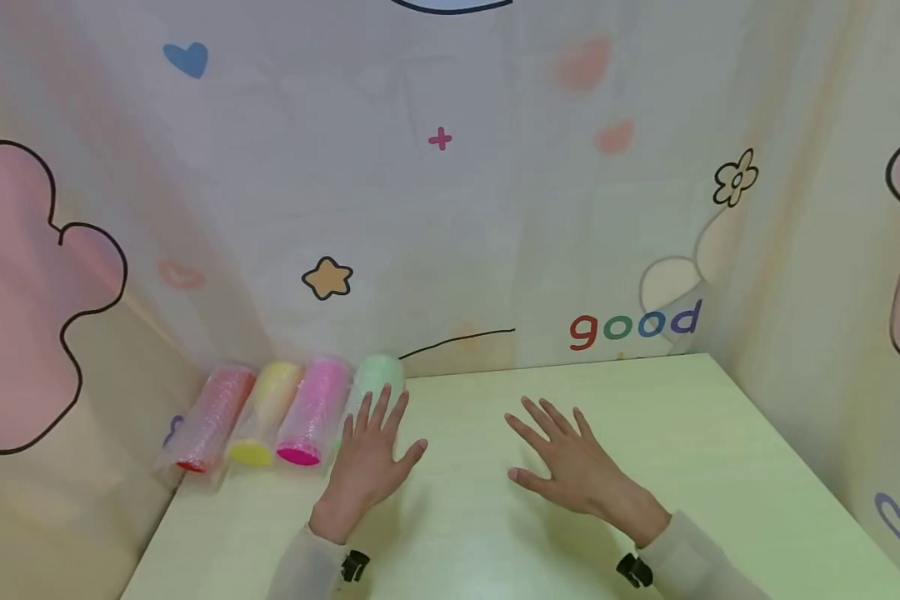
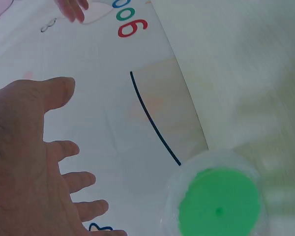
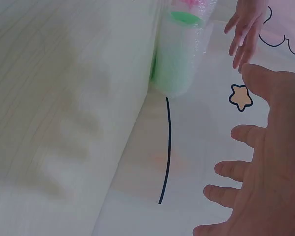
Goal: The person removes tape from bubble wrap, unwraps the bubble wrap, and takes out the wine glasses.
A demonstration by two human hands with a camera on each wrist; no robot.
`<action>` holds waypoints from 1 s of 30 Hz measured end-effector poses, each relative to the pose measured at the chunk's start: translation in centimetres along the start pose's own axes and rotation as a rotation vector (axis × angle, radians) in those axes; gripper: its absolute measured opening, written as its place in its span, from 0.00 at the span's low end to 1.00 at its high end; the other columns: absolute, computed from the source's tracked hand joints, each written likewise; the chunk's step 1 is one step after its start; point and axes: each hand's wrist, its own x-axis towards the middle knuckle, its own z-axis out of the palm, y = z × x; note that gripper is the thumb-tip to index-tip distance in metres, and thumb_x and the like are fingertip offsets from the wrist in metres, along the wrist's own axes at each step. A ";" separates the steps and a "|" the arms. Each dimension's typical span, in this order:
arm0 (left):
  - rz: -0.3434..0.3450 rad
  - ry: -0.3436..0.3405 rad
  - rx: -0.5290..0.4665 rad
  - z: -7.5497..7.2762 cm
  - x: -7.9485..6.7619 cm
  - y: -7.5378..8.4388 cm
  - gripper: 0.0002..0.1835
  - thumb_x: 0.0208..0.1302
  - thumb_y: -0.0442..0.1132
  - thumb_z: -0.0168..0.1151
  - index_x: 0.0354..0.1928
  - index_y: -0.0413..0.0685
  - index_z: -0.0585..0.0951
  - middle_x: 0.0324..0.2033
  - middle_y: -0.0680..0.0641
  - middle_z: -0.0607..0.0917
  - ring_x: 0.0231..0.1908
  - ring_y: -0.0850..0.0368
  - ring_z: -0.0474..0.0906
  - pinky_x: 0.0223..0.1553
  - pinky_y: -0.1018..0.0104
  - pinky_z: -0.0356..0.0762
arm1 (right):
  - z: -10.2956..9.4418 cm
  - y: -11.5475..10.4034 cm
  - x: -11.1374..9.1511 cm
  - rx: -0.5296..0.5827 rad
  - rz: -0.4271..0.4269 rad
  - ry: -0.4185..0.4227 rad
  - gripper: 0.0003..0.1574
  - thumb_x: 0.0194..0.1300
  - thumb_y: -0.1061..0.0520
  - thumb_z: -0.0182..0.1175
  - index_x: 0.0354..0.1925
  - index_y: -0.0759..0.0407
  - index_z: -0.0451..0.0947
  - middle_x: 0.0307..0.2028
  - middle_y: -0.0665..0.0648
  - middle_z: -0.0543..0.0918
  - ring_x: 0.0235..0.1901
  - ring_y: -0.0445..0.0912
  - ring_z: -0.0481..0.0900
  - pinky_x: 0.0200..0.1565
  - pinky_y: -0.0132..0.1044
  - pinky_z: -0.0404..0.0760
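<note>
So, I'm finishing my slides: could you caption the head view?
Two hands spread over a pale table, four wrapped cylinders in a row at left.

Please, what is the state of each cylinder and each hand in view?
Red cylinder: wrapped, lying down
Yellow cylinder: wrapped, lying down
Pink cylinder: wrapped, lying down
Green cylinder: wrapped, lying down
Left hand: fingers spread, holding nothing
Right hand: fingers spread, holding nothing

Cylinders: crinkly clear plastic wrap, glossy. Worktop: wood-grain look, smooth, slight sheen. Backdrop: matt, creased cloth.
</note>
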 end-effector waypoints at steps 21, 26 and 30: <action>-0.178 -0.044 -0.118 1.6 2.8 -5.3 0.44 0.63 0.54 0.55 0.71 0.37 0.50 0.69 0.29 0.52 0.70 0.34 0.48 0.68 0.42 0.52 | 0.4 0.1 -0.3 0.040 -0.016 0.002 0.43 0.62 0.24 0.40 0.71 0.34 0.49 0.73 0.49 0.51 0.73 0.52 0.48 0.68 0.64 0.46; -0.188 -0.077 -0.121 2.6 2.7 -6.2 0.45 0.63 0.55 0.54 0.71 0.34 0.49 0.70 0.29 0.51 0.70 0.34 0.48 0.69 0.43 0.51 | 0.4 0.0 -0.3 0.058 -0.012 -0.001 0.43 0.62 0.25 0.40 0.71 0.34 0.49 0.73 0.49 0.51 0.73 0.51 0.47 0.68 0.64 0.46; -0.197 -0.100 -0.138 3.1 2.8 -6.4 0.46 0.63 0.56 0.54 0.71 0.35 0.48 0.70 0.29 0.51 0.70 0.33 0.49 0.69 0.42 0.52 | 0.4 0.0 -0.3 0.063 -0.009 -0.001 0.43 0.62 0.25 0.40 0.71 0.34 0.49 0.73 0.49 0.51 0.73 0.51 0.47 0.68 0.64 0.46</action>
